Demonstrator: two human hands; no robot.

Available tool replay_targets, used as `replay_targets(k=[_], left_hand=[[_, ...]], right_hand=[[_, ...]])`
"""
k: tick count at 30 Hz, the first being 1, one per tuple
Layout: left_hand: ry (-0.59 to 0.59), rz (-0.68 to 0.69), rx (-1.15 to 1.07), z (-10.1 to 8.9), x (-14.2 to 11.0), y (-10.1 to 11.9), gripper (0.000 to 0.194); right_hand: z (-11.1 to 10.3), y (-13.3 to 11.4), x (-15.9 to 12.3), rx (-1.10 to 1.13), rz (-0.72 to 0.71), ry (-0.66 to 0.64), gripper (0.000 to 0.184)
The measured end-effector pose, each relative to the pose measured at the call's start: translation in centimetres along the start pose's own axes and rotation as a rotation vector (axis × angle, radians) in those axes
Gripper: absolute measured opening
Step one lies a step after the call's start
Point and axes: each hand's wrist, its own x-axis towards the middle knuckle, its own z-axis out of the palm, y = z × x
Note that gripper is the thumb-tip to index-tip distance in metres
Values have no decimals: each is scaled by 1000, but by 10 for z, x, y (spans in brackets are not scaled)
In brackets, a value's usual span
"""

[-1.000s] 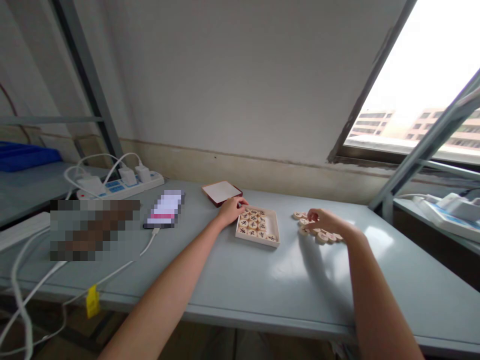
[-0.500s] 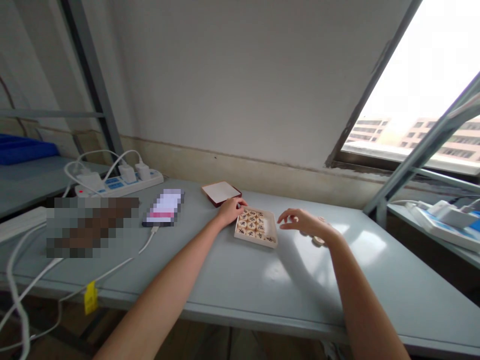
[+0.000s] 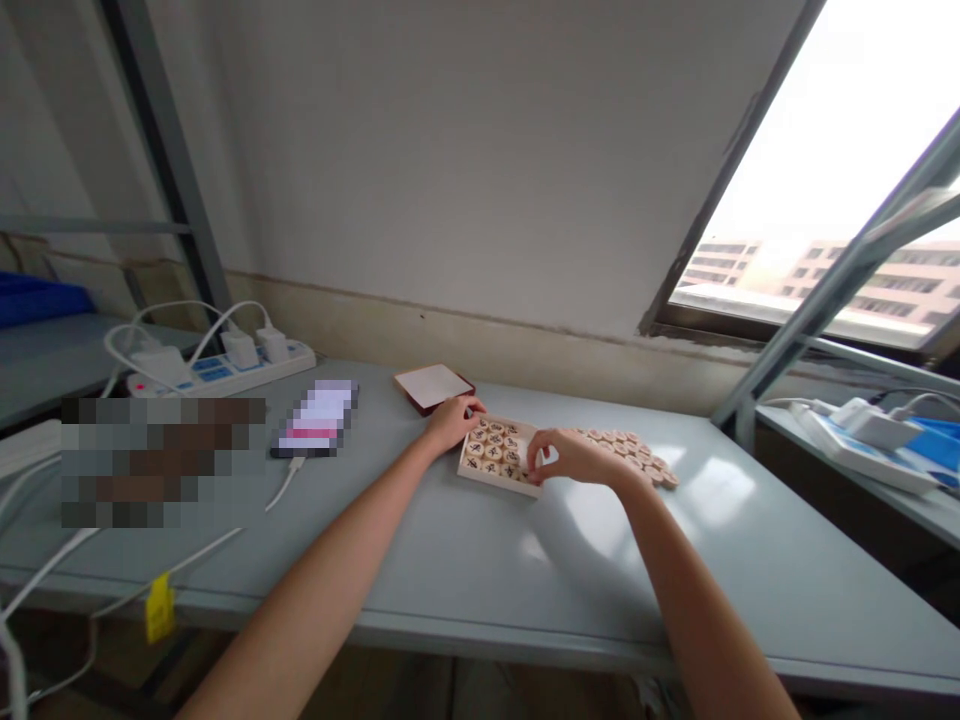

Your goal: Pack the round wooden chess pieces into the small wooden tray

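A shallow wooden box (image 3: 487, 481) on the grey table (image 3: 480, 570) holds several round wooden chess pieces (image 3: 491, 451). My left hand (image 3: 450, 422) rests on the box's far left corner, fingers curled against the rim. My right hand (image 3: 564, 458) is over the box's right side, its fingers pinched together on a piece I can barely see. Several loose pieces (image 3: 630, 449) lie on the table just right of the box.
The box's dark red lid (image 3: 433, 386) lies upside down behind the box. A phone (image 3: 315, 420) on a white cable and a power strip (image 3: 217, 369) sit at the left. A metal shelf frame (image 3: 817, 300) stands at the right beside a window.
My right hand has moved left from the pile of loose pieces to the box's right side. My left hand has stayed on the box's corner.
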Motion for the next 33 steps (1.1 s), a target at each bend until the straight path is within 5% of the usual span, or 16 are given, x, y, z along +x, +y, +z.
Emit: replay_targets(k=[5,12,19,22,29,33], left_hand=[[0,-5,-22,1,0,-1,23],[1,9,-7,-1,-1,2,22],[-3,38,-2,0,1,-1,22],[-10,27,6,0,1,-1,23],[-19,24,-1,1,3,-2,23],[-10,31,4,1,2,-2,22]], right_hand=[[0,1,-1,58,6,-25,21],[2,-2,1,29,-1,-18,15],[-19,15,-13,354,-31,74,20],[-30,35,-35,439,59,104,23],[-21,68,-73,-63,383,127,18],[-17,62,-74,-192,386,205,24]])
